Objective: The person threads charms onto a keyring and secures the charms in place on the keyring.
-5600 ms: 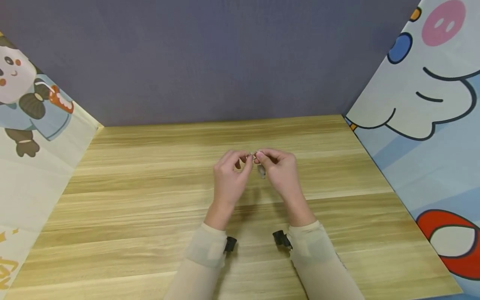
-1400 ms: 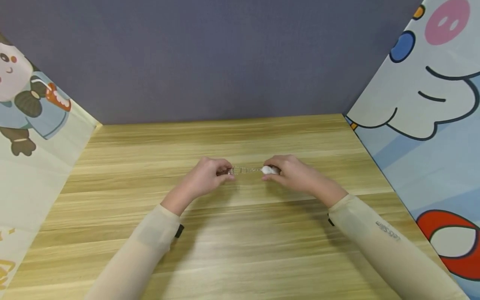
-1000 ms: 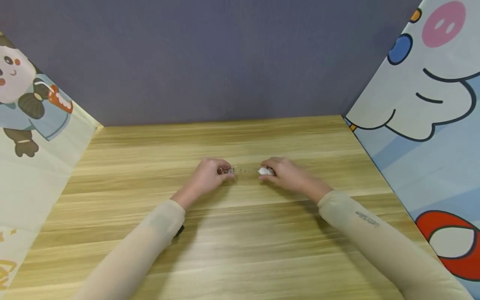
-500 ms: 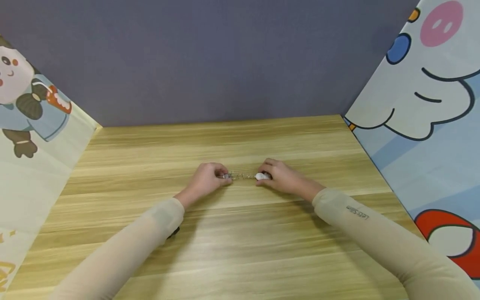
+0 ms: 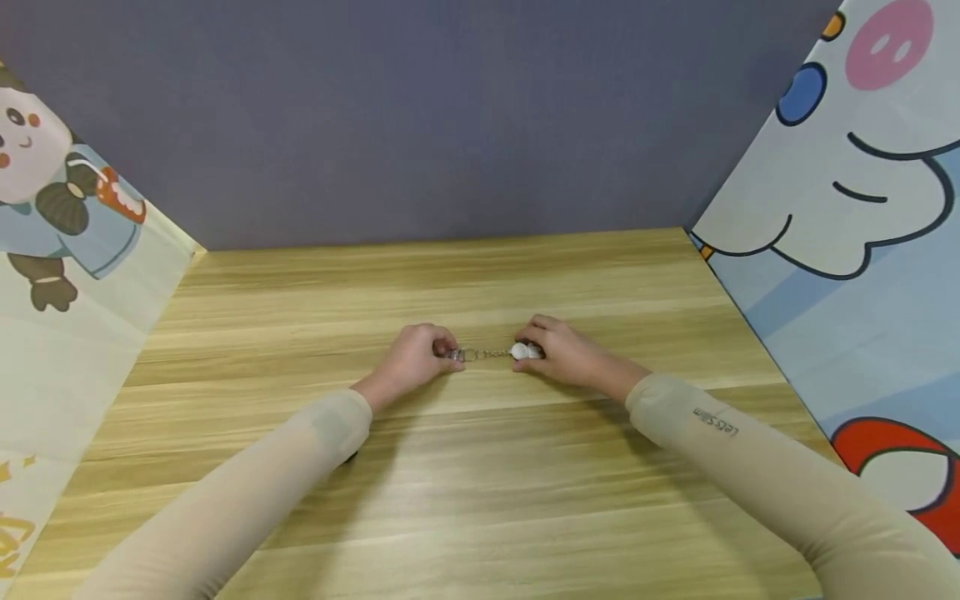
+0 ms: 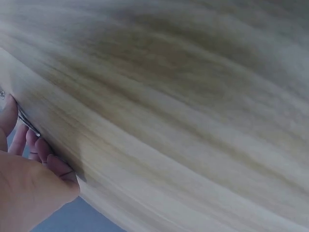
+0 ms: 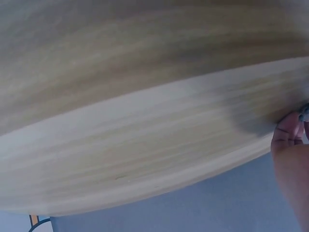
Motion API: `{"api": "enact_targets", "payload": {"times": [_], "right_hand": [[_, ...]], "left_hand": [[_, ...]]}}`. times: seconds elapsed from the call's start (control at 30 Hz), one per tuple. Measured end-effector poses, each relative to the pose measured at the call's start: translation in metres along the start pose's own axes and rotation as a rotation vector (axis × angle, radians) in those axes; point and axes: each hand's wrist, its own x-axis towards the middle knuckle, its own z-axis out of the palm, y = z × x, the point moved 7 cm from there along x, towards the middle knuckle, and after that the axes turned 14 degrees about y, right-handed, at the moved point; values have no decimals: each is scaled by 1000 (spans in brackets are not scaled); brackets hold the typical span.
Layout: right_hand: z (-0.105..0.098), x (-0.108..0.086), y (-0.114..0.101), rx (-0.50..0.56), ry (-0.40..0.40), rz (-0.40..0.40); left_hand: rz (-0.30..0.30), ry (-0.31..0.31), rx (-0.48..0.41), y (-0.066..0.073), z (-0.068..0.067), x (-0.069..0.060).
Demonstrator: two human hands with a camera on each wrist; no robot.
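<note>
A keychain lies stretched between my two hands at the middle of the table in the head view. Its thin metal chain point(image 5: 495, 354) runs from a silver ring point(image 5: 470, 355) on the left to a rounded white charm point(image 5: 520, 351) on the right. My left hand point(image 5: 411, 357) pinches a shiny metal piece point(image 5: 454, 355) at the ring end, between thumb and fingers; its kind is mostly hidden. The charm sits between the thumb and curled fingers of my right hand point(image 5: 564, 353). Dark slim metal point(image 6: 29, 123) shows by the fingers in the left wrist view.
The wood-grain table point(image 5: 480, 492) spreads beneath both arms. A grey-blue panel point(image 5: 450, 125) stands along its back edge. Cartoon-printed panels rise at the left point(image 5: 67, 350) and right point(image 5: 847, 333).
Earlier my hands were close together and raised, with the charm hanging. They have since moved apart and down to the table. Lately both shifted slightly towards me, and the chain lies straighter.
</note>
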Motion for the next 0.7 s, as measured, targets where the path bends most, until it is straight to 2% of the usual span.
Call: {"api": "enact_targets", "payload": {"times": [0.4, 0.53, 0.7], "right_hand": [[-4, 2, 0, 4, -23, 12], [-6, 3, -1, 9, -39, 16], [-8, 6, -1, -6, -65, 14]], "left_hand": [[-2, -13, 14, -4, 2, 2], [14, -47, 22, -1, 2, 5], [31, -118, 41, 4, 0, 7]]}}
